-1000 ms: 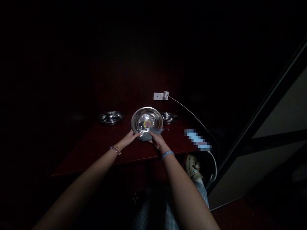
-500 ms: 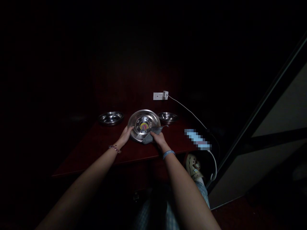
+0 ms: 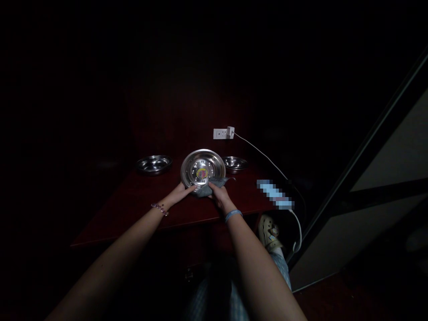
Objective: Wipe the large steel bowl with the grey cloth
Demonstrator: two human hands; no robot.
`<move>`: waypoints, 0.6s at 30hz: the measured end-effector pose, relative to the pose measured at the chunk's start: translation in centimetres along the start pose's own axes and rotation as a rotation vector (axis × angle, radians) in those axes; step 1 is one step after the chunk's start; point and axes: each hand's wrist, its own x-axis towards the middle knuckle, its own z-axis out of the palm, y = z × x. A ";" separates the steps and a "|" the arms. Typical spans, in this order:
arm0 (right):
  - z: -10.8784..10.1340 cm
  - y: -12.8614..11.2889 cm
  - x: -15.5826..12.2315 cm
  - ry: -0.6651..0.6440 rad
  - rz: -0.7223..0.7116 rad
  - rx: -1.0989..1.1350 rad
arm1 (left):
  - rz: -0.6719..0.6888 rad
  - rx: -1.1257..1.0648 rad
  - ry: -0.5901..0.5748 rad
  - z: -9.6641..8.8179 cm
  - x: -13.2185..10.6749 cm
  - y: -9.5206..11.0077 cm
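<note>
A shiny steel bowl (image 3: 203, 159) with a yellow and pink round sticker on its inner bottom is tilted toward me above the table. My left hand (image 3: 180, 193) grips its lower left rim, thumb on the inside and fingers behind. At the lower right rim, my right hand (image 3: 219, 194) pinches a grey cloth (image 3: 204, 191) against the bowl, its thumb on top. The cloth covers part of the lower rim, and one corner sticks out to the right. The fingers behind the bowl are mostly hidden.
On the dark red table (image 3: 133, 205), a steel bowl (image 3: 154, 165) stands at left and another steel bowl (image 3: 235, 164) at right. A wall socket (image 3: 219, 133) holds a white charger with a cable (image 3: 264, 154). A pixelated blue object (image 3: 276, 194) lies near the right edge; a foot in a clog (image 3: 268, 232) is below.
The bowl has risen slightly and tilted more toward me. My left hand has shifted from its left side to the lower left rim. The cloth has slid a little left along the rim.
</note>
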 end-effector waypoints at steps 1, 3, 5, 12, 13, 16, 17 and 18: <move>0.1 0.0 -0.1 -0.004 0.010 0.004 | 0.001 -0.004 0.010 0.0 0.0 -0.1; 0.2 0.0 -0.3 -0.015 0.014 0.007 | -0.007 -0.006 0.054 -0.1 0.1 0.0; 0.2 -0.1 -0.4 -0.031 0.011 0.005 | -0.024 -0.009 0.093 -0.2 0.2 0.1; -0.6 -0.6 -0.3 -0.056 0.015 -0.063 | -0.139 -0.116 0.201 -0.8 0.2 0.4; -0.8 -0.7 -0.3 -0.060 0.008 -0.077 | -0.151 -0.126 0.215 -1.0 0.1 0.5; -1.0 -0.7 -0.2 -0.063 -0.017 -0.104 | -0.154 -0.143 0.244 -1.2 0.0 0.8; -1.1 -0.7 -0.2 -0.061 -0.030 -0.104 | -0.154 -0.151 0.247 -1.2 0.0 1.0; -1.1 -0.6 -0.1 -0.049 -0.038 -0.100 | -0.153 -0.161 0.258 -1.1 0.0 1.2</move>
